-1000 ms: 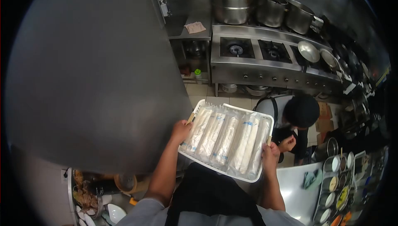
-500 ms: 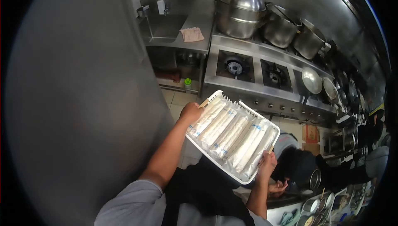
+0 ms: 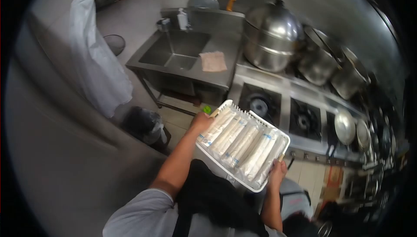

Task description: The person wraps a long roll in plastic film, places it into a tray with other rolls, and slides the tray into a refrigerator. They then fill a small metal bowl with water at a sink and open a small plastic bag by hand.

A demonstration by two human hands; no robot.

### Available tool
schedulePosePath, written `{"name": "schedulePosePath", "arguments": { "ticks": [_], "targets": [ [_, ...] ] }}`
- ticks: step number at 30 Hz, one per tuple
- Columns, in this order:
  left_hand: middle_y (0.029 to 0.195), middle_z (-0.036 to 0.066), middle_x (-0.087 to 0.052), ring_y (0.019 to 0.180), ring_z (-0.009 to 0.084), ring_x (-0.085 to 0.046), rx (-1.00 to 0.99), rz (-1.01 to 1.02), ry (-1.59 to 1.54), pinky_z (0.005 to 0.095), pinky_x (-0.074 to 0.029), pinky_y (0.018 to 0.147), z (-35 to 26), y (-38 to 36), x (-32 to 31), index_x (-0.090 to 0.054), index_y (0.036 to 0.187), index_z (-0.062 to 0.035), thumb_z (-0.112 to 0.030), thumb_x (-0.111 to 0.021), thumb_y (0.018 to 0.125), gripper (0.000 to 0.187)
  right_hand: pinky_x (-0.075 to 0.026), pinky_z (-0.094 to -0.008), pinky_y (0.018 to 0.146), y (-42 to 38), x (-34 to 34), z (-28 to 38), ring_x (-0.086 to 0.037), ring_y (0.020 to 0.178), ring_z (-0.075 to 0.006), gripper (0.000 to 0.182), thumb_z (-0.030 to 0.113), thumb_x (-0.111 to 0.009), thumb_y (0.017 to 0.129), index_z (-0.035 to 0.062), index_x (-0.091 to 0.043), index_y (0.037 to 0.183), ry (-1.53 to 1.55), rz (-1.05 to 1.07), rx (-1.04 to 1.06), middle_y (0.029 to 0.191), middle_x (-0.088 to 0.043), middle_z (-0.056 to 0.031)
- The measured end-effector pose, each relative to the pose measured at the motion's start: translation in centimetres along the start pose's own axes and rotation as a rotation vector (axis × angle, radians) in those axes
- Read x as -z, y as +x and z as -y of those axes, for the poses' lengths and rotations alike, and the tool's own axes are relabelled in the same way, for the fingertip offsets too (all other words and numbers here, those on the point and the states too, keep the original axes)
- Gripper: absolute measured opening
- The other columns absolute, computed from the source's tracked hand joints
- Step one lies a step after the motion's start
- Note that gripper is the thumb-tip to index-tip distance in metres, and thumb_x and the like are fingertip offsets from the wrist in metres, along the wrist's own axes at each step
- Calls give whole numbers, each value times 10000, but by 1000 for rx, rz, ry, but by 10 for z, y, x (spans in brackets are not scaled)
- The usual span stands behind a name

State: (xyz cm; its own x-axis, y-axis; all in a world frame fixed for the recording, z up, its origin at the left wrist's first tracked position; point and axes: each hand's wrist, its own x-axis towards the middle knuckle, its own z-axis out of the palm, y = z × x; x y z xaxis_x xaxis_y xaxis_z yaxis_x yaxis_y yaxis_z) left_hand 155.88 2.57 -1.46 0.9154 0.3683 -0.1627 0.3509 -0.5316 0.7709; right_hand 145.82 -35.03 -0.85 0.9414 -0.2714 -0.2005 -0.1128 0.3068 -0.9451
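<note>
A white plastic basket is carried level in front of my body, with a hand at either end. Inside it lie several long pale rolls in clear plastic wrap, side by side, some with blue print. My left hand is closed round the basket's left handle. At the opposite end, my right hand grips the other handle, thumb up along the rim. Below the basket, my black apron shows.
A steel sink with a folded cloth stands ahead, and a gas range with large pots is to its right. A bin sits left, beside a grey wall-like surface. Another person is close on my right.
My view has swung left, bringing the bin and a hanging white plastic sheet into sight. Sink and range shift lower and rightward. Both hands keep hold of the basket.
</note>
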Motion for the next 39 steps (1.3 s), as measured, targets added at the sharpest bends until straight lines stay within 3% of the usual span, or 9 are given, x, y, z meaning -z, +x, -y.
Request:
{"name": "schedulePosePath", "arguments": {
  "ticks": [3, 5, 16, 27, 29, 31, 33, 35, 39],
  "targets": [
    [692, 136, -658, 637, 215, -628, 18, -104, -32, 360, -473, 629, -14, 44, 31, -663, 776, 21, -264, -718, 793, 291, -280, -200, 442, 66, -45, -20, -376, 482, -25, 110, 115, -553, 899, 99, -549, 790, 9, 92, 49, 588, -458, 77],
    [924, 219, -692, 905, 343, -677, 151, -45, -11, 407, -512, 782, -29, 70, 59, -687, 936, 39, -306, -679, 791, 374, -269, -206, 431, 97, -82, -12, -370, 468, -27, 105, 108, -557, 898, 100, -550, 794, -25, 86, 17, 578, -457, 78],
    [1028, 236, -664, 994, 397, -631, 355, -207, 30, 454, -496, 860, -24, 257, 151, -699, 992, -4, -260, -577, 808, 338, -251, -235, 468, 273, -307, -18, -357, 512, -36, 247, 150, -567, 892, 87, -510, 660, -168, 232, 128, 579, -430, 76],
    [1269, 156, -605, 1142, 216, -579, 225, -240, -370, 309, -475, 923, 98, 322, 160, -436, 1409, -42, -247, -613, 876, 598, -360, -322, 576, 349, -395, -81, -445, 606, -147, 292, 207, -545, 859, -10, -528, 664, -526, 270, 181, 617, -508, -26],
    [1374, 177, -512, 1247, 286, -499, 329, -264, -532, 385, -431, 995, 63, 275, 173, -424, 1417, -46, -273, -622, 880, 616, -367, -338, 582, 368, -396, -105, -453, 606, -172, 332, 239, -542, 867, -28, -539, 669, -441, 257, 165, 614, -511, -52],
    [1381, 191, -483, 1276, 363, -449, 117, -253, 102, 483, -375, 1038, 48, 216, 193, -483, 1378, -101, -313, -628, 869, 570, -378, -359, 595, 357, -412, -80, -465, 614, -191, 363, 267, -538, 876, -47, -554, 694, -494, 297, 101, 616, -516, -72],
    [1282, 189, -558, 1233, 335, -502, 361, -107, 508, 473, -373, 1046, 32, 136, 212, -538, 1299, -56, -370, -628, 859, 548, -387, -354, 619, 347, -420, -78, -474, 651, -189, 361, 279, -532, 892, -51, -569, 750, -518, 255, 87, 674, -540, -77],
    [1329, 183, -534, 1265, 362, -475, 773, 287, 821, 632, -344, 989, 45, 73, 223, -575, 1279, -74, -348, -560, 884, 481, -393, -349, 637, 348, -423, -85, -478, 677, -188, 353, 283, -527, 904, -53, -573, 804, -440, 270, 27, 724, -550, -78],
    [1323, 188, -553, 1266, 367, -472, 1055, 526, 963, 605, -272, 1049, 54, -55, 227, -570, 1302, -41, -381, -466, 923, 519, -408, -329, 679, 356, -429, -91, -483, 739, -178, 338, 282, -521, 929, -54, -564, 935, -360, 335, -78, 843, -558, -73]
  ]
}}
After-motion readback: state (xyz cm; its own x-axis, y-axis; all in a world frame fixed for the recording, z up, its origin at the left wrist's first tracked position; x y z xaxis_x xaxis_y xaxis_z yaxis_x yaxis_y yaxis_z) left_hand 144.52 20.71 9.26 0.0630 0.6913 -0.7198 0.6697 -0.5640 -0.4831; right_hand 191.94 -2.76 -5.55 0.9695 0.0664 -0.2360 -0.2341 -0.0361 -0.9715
